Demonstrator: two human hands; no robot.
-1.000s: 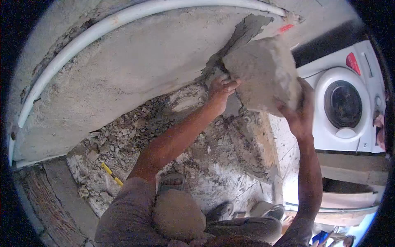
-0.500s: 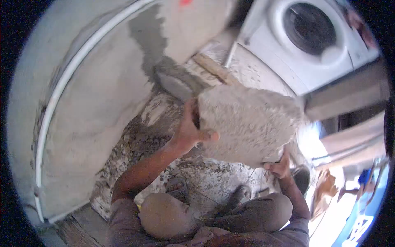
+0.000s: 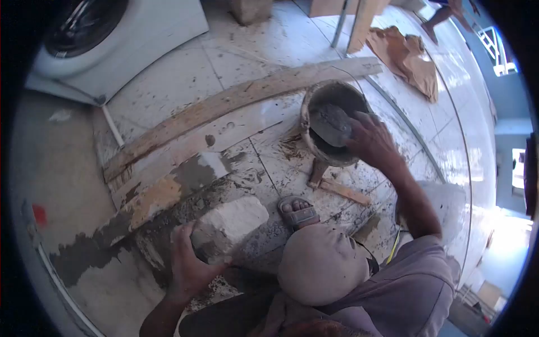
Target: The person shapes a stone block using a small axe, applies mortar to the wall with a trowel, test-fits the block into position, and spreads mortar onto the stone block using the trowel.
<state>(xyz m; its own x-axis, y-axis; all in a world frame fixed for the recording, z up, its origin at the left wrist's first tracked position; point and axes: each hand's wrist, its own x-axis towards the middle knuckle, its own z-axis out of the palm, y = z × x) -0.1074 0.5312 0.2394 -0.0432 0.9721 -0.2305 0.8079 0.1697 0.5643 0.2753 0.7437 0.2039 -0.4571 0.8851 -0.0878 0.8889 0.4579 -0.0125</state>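
Observation:
My left hand (image 3: 190, 263) grips the near end of a rough, pale masonry block (image 3: 231, 224), thumb and fingers around its edge. The block is tilted, and its end facing me looks darker and grey. Over the rim of a mortar-caked bucket (image 3: 307, 126), my right hand (image 3: 371, 137) is closed on what looks like a trowel (image 3: 332, 124). Its grey blade lies inside the bucket, and the handle is hidden by my fingers. Beside the block, a low course smeared with wet mortar (image 3: 202, 168) runs along the floor.
Long wooden planks (image 3: 224, 104) lie across the dirty tiles beyond the mortar. A washing machine (image 3: 151, 45) stands at upper left. Crumpled brown paper (image 3: 405, 59) and a metal strip (image 3: 407, 126) are at right. My sandalled foot (image 3: 297, 212) is near the block.
The view has swung to the right. Both hands held the block before; my right hand has let go of it and is now at the bucket. My left hand still holds the block, now lower.

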